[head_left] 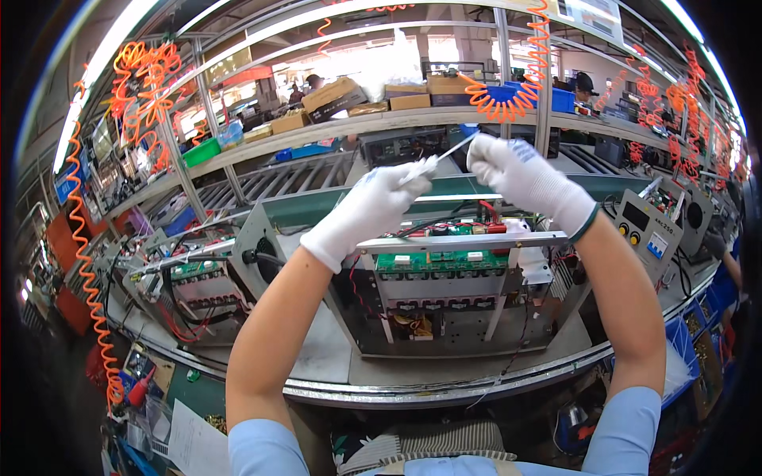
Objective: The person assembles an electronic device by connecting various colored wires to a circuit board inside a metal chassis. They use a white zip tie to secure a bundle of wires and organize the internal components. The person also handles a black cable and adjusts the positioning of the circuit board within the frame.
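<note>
Both my hands wear white knit gloves and are raised over an open machine chassis [448,349]. A thin white strip [454,149], which looks like a cable tie, slants up between them. My left hand [373,202] pinches its lower end. At the upper end, the closed fingers of my right hand [528,178] grip it. Below, a green circuit board [442,262] with red and black wires sits inside the chassis, under a metal crossbar [460,242]. The glove fingers partly hide both ends of the strip.
Another opened unit [202,285] stands on the left, and a grey control panel [647,226] with knobs on the right. Behind runs a roller conveyor [309,178] under a shelf of cardboard boxes [333,97]. Orange coiled hoses [508,103] hang overhead. Blue bins [683,349] sit at lower right.
</note>
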A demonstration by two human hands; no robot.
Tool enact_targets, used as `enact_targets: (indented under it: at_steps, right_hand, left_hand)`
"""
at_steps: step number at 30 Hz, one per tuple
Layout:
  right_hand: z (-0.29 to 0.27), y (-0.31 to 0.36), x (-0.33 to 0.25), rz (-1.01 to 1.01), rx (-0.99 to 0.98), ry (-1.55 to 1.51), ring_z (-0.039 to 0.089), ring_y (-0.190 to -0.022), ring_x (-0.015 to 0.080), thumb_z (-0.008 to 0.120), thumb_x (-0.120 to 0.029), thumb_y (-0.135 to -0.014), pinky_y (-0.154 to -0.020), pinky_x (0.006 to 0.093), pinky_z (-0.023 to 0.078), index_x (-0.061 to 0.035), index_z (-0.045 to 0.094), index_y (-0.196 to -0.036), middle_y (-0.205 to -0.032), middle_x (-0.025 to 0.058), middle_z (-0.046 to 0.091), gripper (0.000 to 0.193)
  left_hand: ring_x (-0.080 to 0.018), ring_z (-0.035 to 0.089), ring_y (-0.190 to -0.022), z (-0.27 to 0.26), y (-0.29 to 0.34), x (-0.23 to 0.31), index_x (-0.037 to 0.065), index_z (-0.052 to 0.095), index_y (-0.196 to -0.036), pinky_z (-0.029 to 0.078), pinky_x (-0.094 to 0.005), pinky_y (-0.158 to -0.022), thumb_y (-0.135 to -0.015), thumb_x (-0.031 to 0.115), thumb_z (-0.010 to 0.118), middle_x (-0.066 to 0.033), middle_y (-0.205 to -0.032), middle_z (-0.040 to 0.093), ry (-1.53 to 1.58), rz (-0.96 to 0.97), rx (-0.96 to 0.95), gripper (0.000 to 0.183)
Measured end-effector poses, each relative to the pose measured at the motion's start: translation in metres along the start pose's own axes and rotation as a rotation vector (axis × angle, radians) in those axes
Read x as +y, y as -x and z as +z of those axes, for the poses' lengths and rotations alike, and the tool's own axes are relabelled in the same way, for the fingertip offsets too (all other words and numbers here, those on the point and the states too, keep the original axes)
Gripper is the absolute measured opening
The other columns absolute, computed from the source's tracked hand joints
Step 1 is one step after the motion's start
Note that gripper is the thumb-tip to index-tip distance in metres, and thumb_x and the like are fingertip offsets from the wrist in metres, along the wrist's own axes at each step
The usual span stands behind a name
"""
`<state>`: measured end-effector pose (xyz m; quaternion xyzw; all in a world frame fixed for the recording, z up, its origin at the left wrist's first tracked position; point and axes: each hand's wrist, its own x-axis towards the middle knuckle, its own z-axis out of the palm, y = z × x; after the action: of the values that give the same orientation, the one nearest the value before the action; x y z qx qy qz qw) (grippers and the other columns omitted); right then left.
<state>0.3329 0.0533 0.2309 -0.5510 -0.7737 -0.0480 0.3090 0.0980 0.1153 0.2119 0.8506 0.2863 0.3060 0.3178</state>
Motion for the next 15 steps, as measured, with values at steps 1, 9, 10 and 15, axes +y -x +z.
enact_targets:
  at_steps: [1, 9, 10, 15]
  right_hand:
    - [-0.008, 0.002, -0.012, -0.08, 0.038, 0.001, 0.064, -0.082, 0.0355, 0.058, -0.013, -0.091, -0.074, 0.0381, 0.05, -0.0013, 0.058, -0.098, -0.084, 0.0175, 0.065, 0.014]
    - [0.008, 0.031, 0.035, 0.178, -0.408, 0.184, 0.067, -0.086, 0.0292, 0.069, -0.026, -0.079, -0.078, 0.0373, 0.051, 0.0003, 0.068, -0.094, -0.091, 0.0168, 0.07, 0.031]
    - [0.013, 0.034, 0.056, 0.17, -0.389, 0.143, 0.067, -0.084, 0.0303, 0.066, -0.027, -0.08, -0.077, 0.0389, 0.051, 0.0006, 0.067, -0.091, -0.089, 0.0179, 0.069, 0.03]
    - [0.014, 0.025, 0.057, 0.018, -0.064, 0.012, 0.064, -0.079, 0.0321, 0.059, -0.026, -0.081, -0.074, 0.0423, 0.051, -0.0002, 0.061, -0.103, -0.084, 0.0188, 0.065, 0.034]
  left_hand:
    - [-0.0005, 0.041, -0.058, 0.0, 0.003, 0.011, 0.001, 0.061, -0.123, 0.034, -0.0188, -0.047, -0.094, 0.005, 0.046, 0.0012, -0.092, 0.067, 0.099, -0.008, -0.076, 0.033]
    - [-0.0287, 0.062, -0.075, 0.004, -0.011, -0.011, 0.006, 0.069, -0.1, 0.049, -0.0382, -0.07, -0.085, 0.03, 0.062, -0.0165, -0.08, 0.066, -0.55, 0.043, 0.071, 0.03]
    - [-0.0401, 0.063, -0.088, 0.002, -0.011, -0.017, 0.003, 0.069, -0.09, 0.049, -0.046, -0.077, -0.083, 0.036, 0.063, -0.0227, -0.09, 0.067, -0.629, 0.07, 0.004, 0.035]
    - [-0.0224, 0.055, -0.06, 0.001, -0.031, -0.045, -0.003, 0.067, -0.077, 0.046, -0.038, -0.059, -0.074, 0.029, 0.071, -0.0167, -0.069, 0.063, -0.393, 0.001, -0.237, 0.033]
